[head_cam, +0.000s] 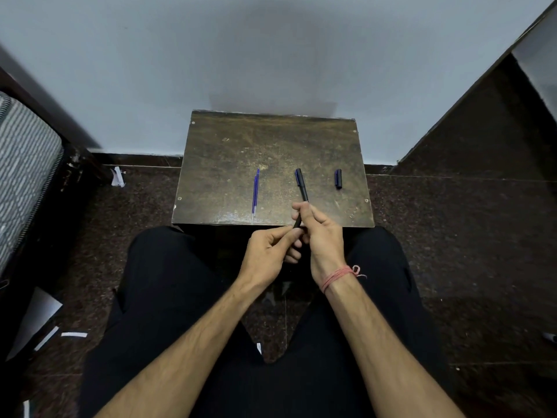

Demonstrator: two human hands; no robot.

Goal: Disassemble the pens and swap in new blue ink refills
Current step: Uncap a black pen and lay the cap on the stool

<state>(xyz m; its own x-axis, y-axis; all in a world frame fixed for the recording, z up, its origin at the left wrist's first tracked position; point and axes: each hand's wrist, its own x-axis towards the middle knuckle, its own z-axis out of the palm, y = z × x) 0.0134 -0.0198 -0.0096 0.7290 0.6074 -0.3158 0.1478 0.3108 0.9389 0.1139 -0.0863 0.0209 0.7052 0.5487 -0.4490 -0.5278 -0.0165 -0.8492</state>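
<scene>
right hand (321, 233): fingers curled round black pen (298, 220) at near table edge
left hand (271, 251): pinches pen's lower end
table (229, 152): blue refills (255, 193), capped pen (301, 185), loose cap (338, 178)

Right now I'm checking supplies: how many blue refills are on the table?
2, lying side by side, touching, left of centre on the table: one refill and a second refill. More may be hidden under the hands.

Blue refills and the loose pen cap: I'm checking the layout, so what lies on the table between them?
In the head view, a capped black pen lies between the blue refills and the loose pen cap.
</scene>
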